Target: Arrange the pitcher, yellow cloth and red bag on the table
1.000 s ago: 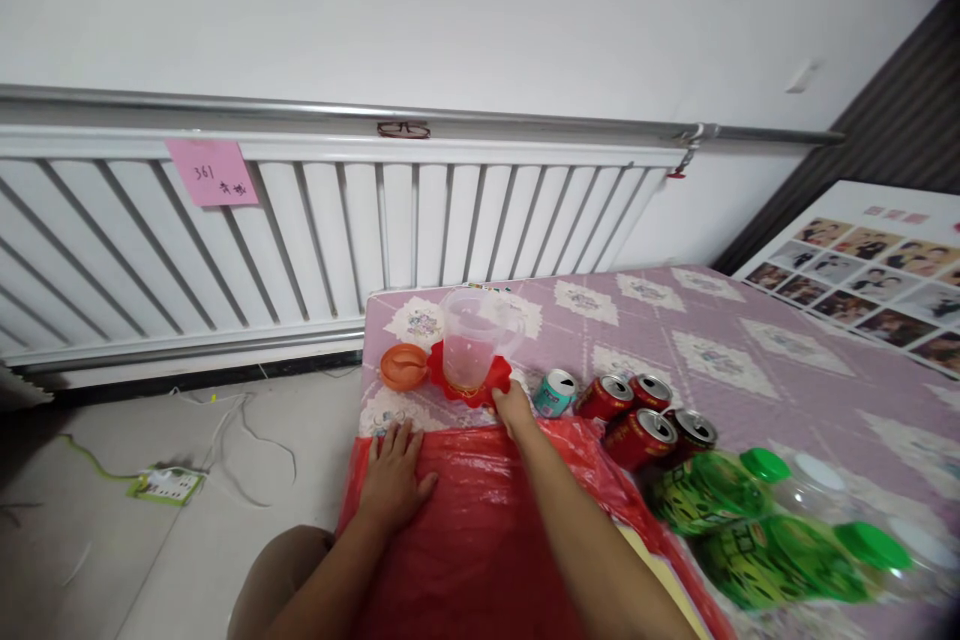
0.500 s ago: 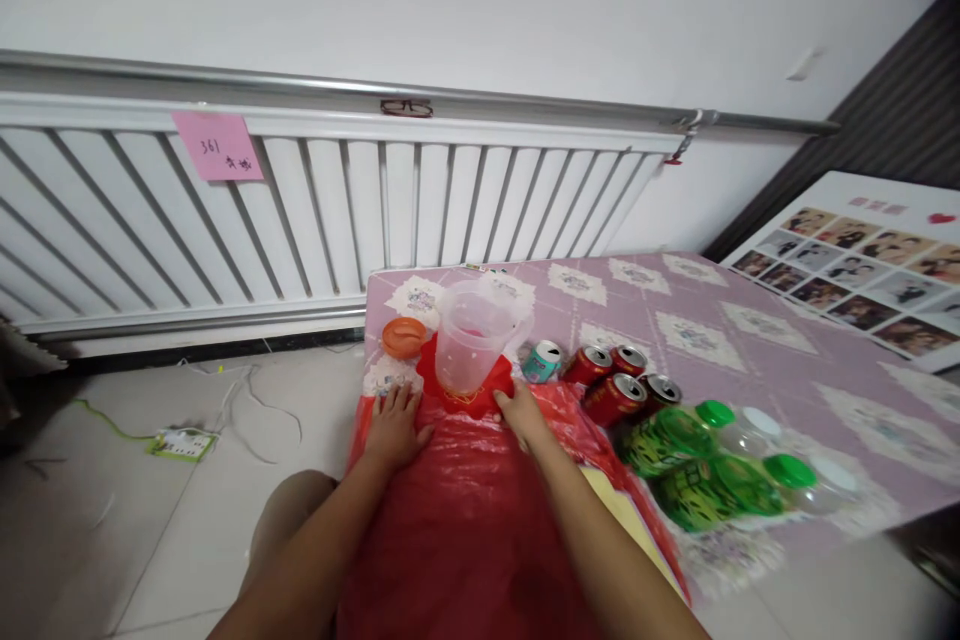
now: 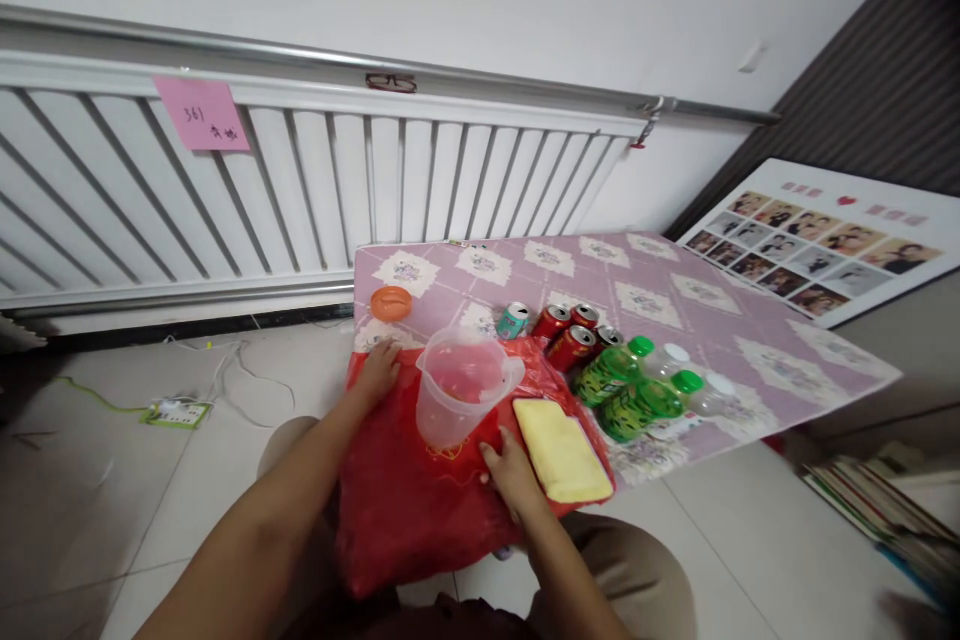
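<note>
- My left hand (image 3: pixel 379 367): laid flat, fingers spread, on the far left corner of the red plastic sheet (image 3: pixel 405 490); it grips nothing
- My right hand (image 3: pixel 508 465): resting on the near part of the same sheet, fingertips at the red mat (image 3: pixel 450 447) under the jug; whether it pinches the mat I cannot tell
- Clear plastic jug (image 3: pixel 459 388): upright on the red mat, between my two hands, touched by neither
- Yellow cloth (image 3: pixel 561 449): flat on the sheet, just right of my right hand
- Orange lid (image 3: pixel 391 303): on the tablecloth (image 3: pixel 675 310), beyond my left hand
- Teal can (image 3: pixel 513 320): upright, beyond the jug
- Red cans (image 3: pixel 571 329): clustered right of the teal can
- Green bottles (image 3: pixel 628 390): lying on their sides, right of the cloth
</note>
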`<state>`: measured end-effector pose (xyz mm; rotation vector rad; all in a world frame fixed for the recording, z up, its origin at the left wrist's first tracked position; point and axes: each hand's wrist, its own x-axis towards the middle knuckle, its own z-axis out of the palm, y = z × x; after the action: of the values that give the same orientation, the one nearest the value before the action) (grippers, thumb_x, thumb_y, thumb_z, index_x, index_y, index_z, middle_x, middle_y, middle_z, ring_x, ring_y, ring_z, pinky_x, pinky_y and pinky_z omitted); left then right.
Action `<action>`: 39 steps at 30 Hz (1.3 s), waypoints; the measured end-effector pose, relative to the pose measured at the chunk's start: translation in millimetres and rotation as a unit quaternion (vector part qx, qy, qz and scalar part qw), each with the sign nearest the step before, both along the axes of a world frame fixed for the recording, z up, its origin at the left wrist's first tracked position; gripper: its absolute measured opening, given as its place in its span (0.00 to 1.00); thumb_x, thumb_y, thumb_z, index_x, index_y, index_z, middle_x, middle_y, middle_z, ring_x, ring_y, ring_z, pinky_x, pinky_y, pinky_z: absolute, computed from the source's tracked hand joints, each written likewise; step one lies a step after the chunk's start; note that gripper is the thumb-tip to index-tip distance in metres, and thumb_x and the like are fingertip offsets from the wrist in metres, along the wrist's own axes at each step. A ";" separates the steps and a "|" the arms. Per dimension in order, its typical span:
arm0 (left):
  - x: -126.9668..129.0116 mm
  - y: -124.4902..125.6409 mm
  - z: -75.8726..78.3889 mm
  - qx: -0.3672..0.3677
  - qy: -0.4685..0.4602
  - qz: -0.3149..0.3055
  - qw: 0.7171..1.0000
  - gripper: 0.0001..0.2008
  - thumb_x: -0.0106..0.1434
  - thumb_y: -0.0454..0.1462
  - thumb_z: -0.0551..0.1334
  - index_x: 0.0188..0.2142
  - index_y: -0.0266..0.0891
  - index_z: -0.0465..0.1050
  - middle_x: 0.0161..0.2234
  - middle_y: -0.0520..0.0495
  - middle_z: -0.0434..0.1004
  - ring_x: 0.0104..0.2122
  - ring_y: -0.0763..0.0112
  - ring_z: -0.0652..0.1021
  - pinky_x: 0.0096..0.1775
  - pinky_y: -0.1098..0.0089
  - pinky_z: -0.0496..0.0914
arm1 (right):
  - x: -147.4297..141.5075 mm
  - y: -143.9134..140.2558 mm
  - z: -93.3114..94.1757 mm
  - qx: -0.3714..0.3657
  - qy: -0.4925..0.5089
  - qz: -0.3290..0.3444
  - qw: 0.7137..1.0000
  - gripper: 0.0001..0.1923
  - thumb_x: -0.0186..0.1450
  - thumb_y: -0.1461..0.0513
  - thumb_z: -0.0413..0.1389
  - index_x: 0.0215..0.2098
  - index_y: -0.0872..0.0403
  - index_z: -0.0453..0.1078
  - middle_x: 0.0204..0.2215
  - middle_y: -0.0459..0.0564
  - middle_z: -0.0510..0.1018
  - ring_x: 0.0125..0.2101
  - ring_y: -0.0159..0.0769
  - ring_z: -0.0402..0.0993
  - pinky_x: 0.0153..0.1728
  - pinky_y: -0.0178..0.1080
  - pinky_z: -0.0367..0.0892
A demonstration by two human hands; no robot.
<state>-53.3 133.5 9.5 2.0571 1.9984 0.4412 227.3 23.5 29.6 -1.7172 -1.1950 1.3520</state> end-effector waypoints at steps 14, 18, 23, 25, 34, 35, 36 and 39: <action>28.4 -205.0 -36.0 0.004 -0.017 0.004 1.000 0.34 0.66 0.43 0.55 0.69 0.34 0.56 0.71 0.35 0.56 0.70 0.52 0.58 0.67 0.48 0.57 | 4.3 -15.7 -14.8 0.001 -0.062 0.018 0.998 0.30 0.64 0.61 0.55 0.64 0.54 0.60 0.42 0.57 0.82 0.18 0.35 0.76 0.20 0.38 0.71; 47.4 -234.5 -27.8 -0.097 0.071 -0.023 0.993 0.40 0.61 0.44 0.61 0.70 0.36 0.55 0.73 0.36 0.49 0.72 0.46 0.52 0.67 0.42 0.51 | 7.3 -20.1 -18.5 0.030 -0.072 0.015 0.997 0.31 0.63 0.59 0.58 0.63 0.54 0.63 0.40 0.56 0.82 0.20 0.37 0.76 0.23 0.41 0.72; 53.1 -239.0 -17.8 -0.145 0.146 -0.031 0.978 0.40 0.61 0.47 0.60 0.70 0.38 0.56 0.73 0.37 0.45 0.72 0.47 0.49 0.67 0.42 0.48 | 20.5 -35.8 -23.7 0.091 -0.095 -0.015 0.991 0.27 0.61 0.57 0.60 0.59 0.53 0.67 0.34 0.51 0.81 0.31 0.41 0.80 0.34 0.41 0.75; 52.4 -239.3 -17.5 -0.141 0.162 -0.038 0.976 0.40 0.60 0.47 0.60 0.70 0.38 0.56 0.73 0.37 0.45 0.72 0.47 0.49 0.67 0.42 0.47 | 27.7 -45.7 -27.1 0.111 -0.103 -0.028 0.988 0.24 0.62 0.57 0.59 0.55 0.53 0.69 0.31 0.49 0.80 0.31 0.41 0.79 0.36 0.42 0.75; 55.6 -246.0 -15.9 -0.140 0.230 -0.051 0.962 0.41 0.57 0.39 0.61 0.70 0.38 0.55 0.73 0.38 0.46 0.72 0.48 0.49 0.68 0.45 0.44 | 73.6 -76.3 -16.5 0.192 -0.141 -0.055 0.970 0.14 0.67 0.53 0.50 0.42 0.51 0.74 0.35 0.52 0.83 0.35 0.40 0.80 0.40 0.40 0.74; 56.0 -246.9 -17.3 -0.138 0.231 -0.056 0.962 0.41 0.57 0.39 0.61 0.70 0.38 0.55 0.73 0.38 0.45 0.72 0.47 0.48 0.68 0.45 0.44 | 84.0 -75.3 -11.9 0.201 -0.152 -0.061 0.966 0.16 0.68 0.53 0.49 0.42 0.51 0.74 0.38 0.54 0.83 0.38 0.41 0.80 0.43 0.41 0.74; 56.1 -247.8 -19.6 -0.134 0.232 -0.060 0.961 0.41 0.57 0.39 0.60 0.70 0.38 0.55 0.73 0.37 0.46 0.72 0.47 0.49 0.68 0.45 0.44 | 95.3 -73.0 -7.9 0.210 -0.163 -0.069 0.962 0.18 0.69 0.52 0.48 0.45 0.52 0.74 0.42 0.57 0.83 0.43 0.43 0.79 0.47 0.43 0.73; 53.3 -249.6 -32.9 -0.113 0.243 -0.070 0.961 0.38 0.58 0.35 0.59 0.69 0.40 0.58 0.73 0.39 0.49 0.72 0.48 0.52 0.67 0.46 0.49 | 129.2 -60.7 -3.3 0.233 -0.198 -0.062 0.950 0.24 0.68 0.51 0.50 0.56 0.54 0.71 0.56 0.61 0.77 0.57 0.48 0.72 0.60 0.51 0.63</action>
<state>0.0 -116.1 -23.5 2.2926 2.0041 -0.3411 356.5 -37.2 26.3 -1.7132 -1.4538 0.5912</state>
